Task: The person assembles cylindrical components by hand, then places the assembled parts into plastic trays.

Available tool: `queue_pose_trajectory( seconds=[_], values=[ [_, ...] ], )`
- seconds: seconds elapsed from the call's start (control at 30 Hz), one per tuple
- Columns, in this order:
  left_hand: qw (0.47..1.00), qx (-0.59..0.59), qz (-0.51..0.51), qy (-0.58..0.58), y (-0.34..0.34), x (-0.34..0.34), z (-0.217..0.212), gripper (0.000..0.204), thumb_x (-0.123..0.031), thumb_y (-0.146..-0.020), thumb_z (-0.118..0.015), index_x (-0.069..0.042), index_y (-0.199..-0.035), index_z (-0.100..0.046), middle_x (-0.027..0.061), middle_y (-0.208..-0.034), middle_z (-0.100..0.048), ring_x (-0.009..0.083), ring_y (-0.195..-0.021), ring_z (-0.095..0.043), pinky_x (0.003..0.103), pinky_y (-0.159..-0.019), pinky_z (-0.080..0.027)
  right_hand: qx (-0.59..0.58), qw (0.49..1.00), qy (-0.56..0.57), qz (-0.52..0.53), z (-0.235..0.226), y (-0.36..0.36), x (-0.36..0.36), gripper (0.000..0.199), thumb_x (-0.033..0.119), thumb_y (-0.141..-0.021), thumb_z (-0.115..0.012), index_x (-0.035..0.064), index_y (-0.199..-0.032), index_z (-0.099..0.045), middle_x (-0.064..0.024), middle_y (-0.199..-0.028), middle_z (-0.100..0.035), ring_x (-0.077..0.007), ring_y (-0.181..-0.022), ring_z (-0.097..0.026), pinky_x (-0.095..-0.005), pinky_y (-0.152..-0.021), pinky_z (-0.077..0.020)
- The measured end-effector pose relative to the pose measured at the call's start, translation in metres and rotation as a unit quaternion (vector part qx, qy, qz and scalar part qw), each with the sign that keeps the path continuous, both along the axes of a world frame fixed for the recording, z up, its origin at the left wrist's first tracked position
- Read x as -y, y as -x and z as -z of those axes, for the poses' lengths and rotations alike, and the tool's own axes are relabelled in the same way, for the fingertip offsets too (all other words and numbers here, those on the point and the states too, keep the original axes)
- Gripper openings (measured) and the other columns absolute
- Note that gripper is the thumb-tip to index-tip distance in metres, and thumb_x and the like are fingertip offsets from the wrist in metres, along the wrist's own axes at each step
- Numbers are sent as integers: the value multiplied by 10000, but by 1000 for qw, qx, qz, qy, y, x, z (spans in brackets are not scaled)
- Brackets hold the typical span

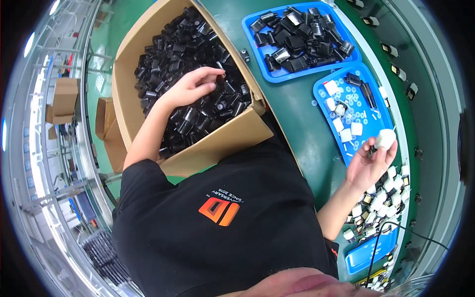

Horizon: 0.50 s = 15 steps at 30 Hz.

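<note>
At the left side, some folded cardboard boxes (110,129) stand on the floor beside the green table (297,119). On the table, a big open cardboard box (232,141) is full of small black parts (173,54). The left hand (190,88) reaches into this box; its fingers are curled and bent together, and the fingertips (217,74) touch the black parts on top of the pile, but I cannot tell if they already pinch one of them. Below the box, the black shirt (198,237) of the person fills the lower middle of the view. More to the right, a blue tray (277,76) at the top holds bigger black and silver components. Just beside it, a second blue tray (324,101) holds white pieces and small white rings. The right hand (368,166) is raised near the lower edge of this second tray, and it pinches a small white part (385,138) between the thumb and the fingers. Under this hand lies a heap of white and dark assembled pieces (383,203), and a thin black cable (376,242) goes over it.
</note>
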State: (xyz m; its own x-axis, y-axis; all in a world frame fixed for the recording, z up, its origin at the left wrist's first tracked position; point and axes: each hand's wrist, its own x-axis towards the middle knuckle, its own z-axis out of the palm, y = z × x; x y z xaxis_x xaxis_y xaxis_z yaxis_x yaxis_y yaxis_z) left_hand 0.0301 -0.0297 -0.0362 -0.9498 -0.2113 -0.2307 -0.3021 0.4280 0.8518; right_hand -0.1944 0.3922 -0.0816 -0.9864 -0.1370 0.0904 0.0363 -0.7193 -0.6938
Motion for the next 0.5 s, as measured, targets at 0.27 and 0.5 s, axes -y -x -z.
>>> queue_pose_trajectory(
  seconds=[0.27, 0.5],
  values=[
    [996, -62, 55, -34, 28, -53, 2, 408, 135, -854, -461, -69, -1207, -437, 42, -1022, -495, 129, -929, -471, 260, -836, -414, -131, 990, -40, -38, 2, -38, 44, 363, -11, -873, -642, 69, -1219, -566, -188, -1245, -558, -296, -950, -645, -387, -698, -564],
    [980, -46, 144, 131, 13, -33, 6, 558, 37, -738, -571, -28, -1292, -540, 151, -1295, -543, 319, -1247, -490, 423, -1098, -364, -47, 995, -59, -70, 18, -38, 26, 398, 22, -871, -684, 26, -1236, -526, -154, -1184, -607, -239, -907, -654, -330, -703, -566]
  ],
)
